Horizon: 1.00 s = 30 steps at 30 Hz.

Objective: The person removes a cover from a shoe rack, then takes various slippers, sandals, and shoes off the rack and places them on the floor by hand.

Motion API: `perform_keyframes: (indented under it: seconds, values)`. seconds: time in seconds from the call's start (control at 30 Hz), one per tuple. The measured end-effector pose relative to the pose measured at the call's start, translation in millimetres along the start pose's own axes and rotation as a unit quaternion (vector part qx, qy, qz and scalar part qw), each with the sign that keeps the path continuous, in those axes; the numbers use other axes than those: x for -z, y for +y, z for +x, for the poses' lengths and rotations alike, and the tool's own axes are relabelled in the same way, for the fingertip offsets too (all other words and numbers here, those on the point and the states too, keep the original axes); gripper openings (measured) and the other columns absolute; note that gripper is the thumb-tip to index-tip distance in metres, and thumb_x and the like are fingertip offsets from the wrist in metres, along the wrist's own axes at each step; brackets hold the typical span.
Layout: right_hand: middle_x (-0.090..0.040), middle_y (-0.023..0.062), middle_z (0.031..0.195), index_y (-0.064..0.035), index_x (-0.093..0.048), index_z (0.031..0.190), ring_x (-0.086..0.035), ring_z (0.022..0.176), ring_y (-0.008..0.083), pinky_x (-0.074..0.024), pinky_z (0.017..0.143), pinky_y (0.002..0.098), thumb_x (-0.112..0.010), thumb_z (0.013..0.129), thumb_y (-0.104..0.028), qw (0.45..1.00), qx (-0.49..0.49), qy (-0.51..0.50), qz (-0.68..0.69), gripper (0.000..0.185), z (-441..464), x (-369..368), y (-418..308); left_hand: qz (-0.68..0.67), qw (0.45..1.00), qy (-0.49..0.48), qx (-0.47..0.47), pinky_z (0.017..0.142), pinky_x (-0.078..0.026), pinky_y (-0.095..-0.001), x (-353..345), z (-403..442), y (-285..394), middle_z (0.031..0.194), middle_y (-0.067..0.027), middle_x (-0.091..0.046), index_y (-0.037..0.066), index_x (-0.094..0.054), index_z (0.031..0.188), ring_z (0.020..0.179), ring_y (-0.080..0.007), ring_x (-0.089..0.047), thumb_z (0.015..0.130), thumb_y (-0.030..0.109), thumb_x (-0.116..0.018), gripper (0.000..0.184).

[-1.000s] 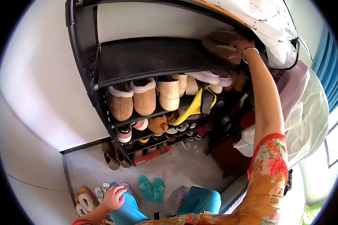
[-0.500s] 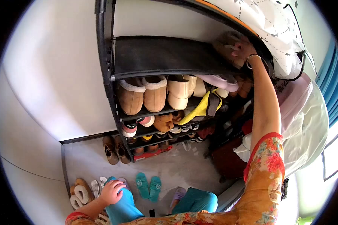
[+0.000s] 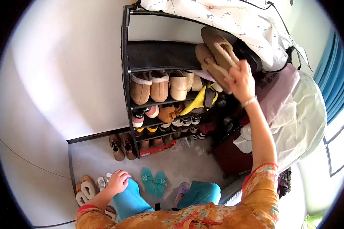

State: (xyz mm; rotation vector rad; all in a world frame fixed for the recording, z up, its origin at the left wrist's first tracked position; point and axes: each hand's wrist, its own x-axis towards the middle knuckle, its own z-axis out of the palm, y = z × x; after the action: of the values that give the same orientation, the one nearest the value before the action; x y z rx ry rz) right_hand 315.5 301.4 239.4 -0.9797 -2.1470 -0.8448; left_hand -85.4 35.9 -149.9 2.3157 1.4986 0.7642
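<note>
My right hand (image 3: pixel 241 81) grips a pair of brown shoes (image 3: pixel 214 49) by their heel ends, where a pale fleecy edge shows. The pair hangs tilted in front of the right end of the black top shelf (image 3: pixel 160 53), toes pointing up and left. My left hand (image 3: pixel 119 181) rests on my blue-trousered knee (image 3: pixel 132 198) with its fingers lying flat, holding nothing. Below the top shelf stand fleece-lined tan slippers (image 3: pixel 140 89), cream shoes (image 3: pixel 178 87) and a yellow and grey cloth item (image 3: pixel 199 104).
A white patterned cover (image 3: pixel 218 15) is folded back over the rack's top. Teal slides (image 3: pixel 153 182) and brown shoes (image 3: pixel 122 147) lie on the floor (image 3: pixel 191 164). Covered bags (image 3: pixel 294 118) crowd the right side; fleecy slippers (image 3: pixel 86 191) lie at lower left.
My right hand has drawn the brown shoes out from the right end of the top shelf, toward me. My left hand stays on my knee. The camera view has shifted slightly.
</note>
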Motion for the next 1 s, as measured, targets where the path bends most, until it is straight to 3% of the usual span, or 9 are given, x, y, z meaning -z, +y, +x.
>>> perform_keyframes:
  seconds: [0.27, 0.37, 0.43, 0.5, 0.6, 0.67, 0.87, 0.97, 1.0]
  values:
    - [-0.046, 0.0124, 0.087, -0.0068, -0.055, 0.065, -0.049, 0.081, 0.0299, -0.0449, 0.062, 0.0381, -0.068, 0.057, -0.007, 0.992, -0.111, 0.025, 0.05, 0.016, -173.2, 61.3, -112.4, 0.086, 0.996, -0.006, -0.023, 0.079, -0.049, -0.0412, -33.7, 8.4, 39.2, 0.097, -0.0085, -0.061, 0.009, -0.064, 0.096, 0.091, -0.0306, -0.057, 0.074, 0.015, -0.064, 0.023]
    - [-0.049, 0.0112, 0.087, -0.0084, -0.055, 0.063, -0.049, 0.078, 0.0297, -0.045, 0.061, 0.0375, -0.068, 0.056, -0.007, 0.983, -0.154, 0.021, 0.094, 0.015, -229.8, 63.4, -160.5, -0.201, 0.975, -0.024, 0.094, 0.075, -0.053, -0.0357, -52.1, 47.4, 144.3, 0.104, -0.0103, -0.064, 0.008, -0.06, 0.109, 0.086, -0.0244, -0.065, 0.083, 0.02, -0.065, 0.029]
    - [-0.049, 0.01, 0.086, -0.0096, -0.056, 0.063, -0.049, 0.075, 0.0286, -0.0447, 0.06, 0.0368, -0.067, 0.056, -0.008, 0.981, -0.164, 0.02, 0.105, 0.014, -262.1, 60.3, -187.8, -0.381, 0.915, 0.013, 0.128, 0.072, -0.054, -0.0308, -78.1, 66.7, 193.8, 0.111, -0.0099, -0.062, 0.007, -0.048, 0.124, 0.087, -0.0177, -0.064, 0.087, 0.025, -0.062, 0.043]
    - [-0.05, 0.0087, 0.085, -0.0118, -0.058, 0.063, -0.049, 0.073, 0.0277, -0.0438, 0.058, 0.036, -0.066, 0.057, -0.01, 0.979, -0.169, 0.012, 0.114, 0.011, -287.4, 62.5, -211.9, -0.642, 0.694, 0.029, 0.325, 0.071, -0.054, -0.0311, -64.7, 83.1, 252.9, 0.115, -0.0083, -0.06, 0.01, -0.041, 0.13, 0.091, -0.0166, -0.063, 0.091, 0.035, -0.056, 0.048]
    - [-0.049, 0.0082, 0.084, -0.0123, -0.056, 0.062, -0.048, 0.074, 0.0278, -0.0439, 0.058, 0.0373, -0.069, 0.056, -0.009, 0.971, -0.185, -0.005, 0.15, 0.014, -323.4, 65.3, -249.2, -0.737, 0.566, -0.017, 0.369, 0.073, -0.053, -0.0327, -89.8, 80.2, 255.4, 0.118, -0.0061, -0.057, 0.013, -0.039, 0.132, 0.097, -0.0163, -0.06, 0.093, 0.044, -0.049, 0.051]
    - [-0.049, 0.0064, 0.084, -0.0145, -0.058, 0.062, -0.048, 0.074, 0.0268, -0.0445, 0.061, 0.0366, -0.069, 0.057, -0.011, 0.968, -0.189, 0.009, 0.167, 0.013, -336.9, 67.0, -270.1, -0.778, 0.516, 0.056, 0.354, 0.08, -0.051, -0.0329, -107.0, 68.0, 257.6, 0.116, -0.0052, -0.056, 0.014, -0.041, 0.13, 0.1, -0.0178, -0.058, 0.094, 0.046, -0.047, 0.049]
    - [-0.052, 0.0095, 0.087, -0.0088, -0.056, 0.086, -0.052, 0.076, 0.0295, -0.0457, 0.064, 0.0379, -0.074, 0.062, -0.01, 0.932, -0.209, -0.028, 0.294, 0.03, -341.4, 87.9, -289.0, -0.751, 0.542, 0.066, 0.371, 0.083, -0.051, -0.0367, -89.2, 31.3, 247.7, 0.12, -0.0086, -0.054, 0.011, -0.038, 0.131, 0.105, -0.0207, -0.057, 0.095, 0.033, -0.046, 0.043]
    - [-0.053, 0.0168, 0.088, -0.0034, -0.051, 0.093, -0.055, 0.079, 0.0354, -0.0469, 0.068, 0.0378, -0.076, 0.066, -0.012, 0.861, -0.389, -0.046, 0.324, 0.038, -334.2, 89.2, -294.3, -0.653, 0.682, 0.044, 0.325, 0.084, -0.052, -0.0497, -98.0, 12.3, 217.4, 0.127, -0.0122, -0.048, 0.01, -0.027, 0.136, 0.11, -0.0277, -0.055, 0.092, 0.025, -0.044, 0.049]
    - [-0.057, 0.0109, 0.085, -0.0022, -0.051, 0.093, -0.058, 0.075, 0.026, -0.0468, 0.066, 0.0336, -0.076, 0.068, -0.01, 0.861, -0.382, -0.07, 0.328, 0.036, -338.4, 82.9, -288.3, -0.651, 0.681, 0.044, 0.332, 0.084, -0.052, -0.0497, -90.7, 8.8, 215.0, 0.127, -0.0122, -0.048, 0.01, -0.027, 0.136, 0.11, -0.0277, -0.055, 0.092, 0.025, -0.044, 0.049]
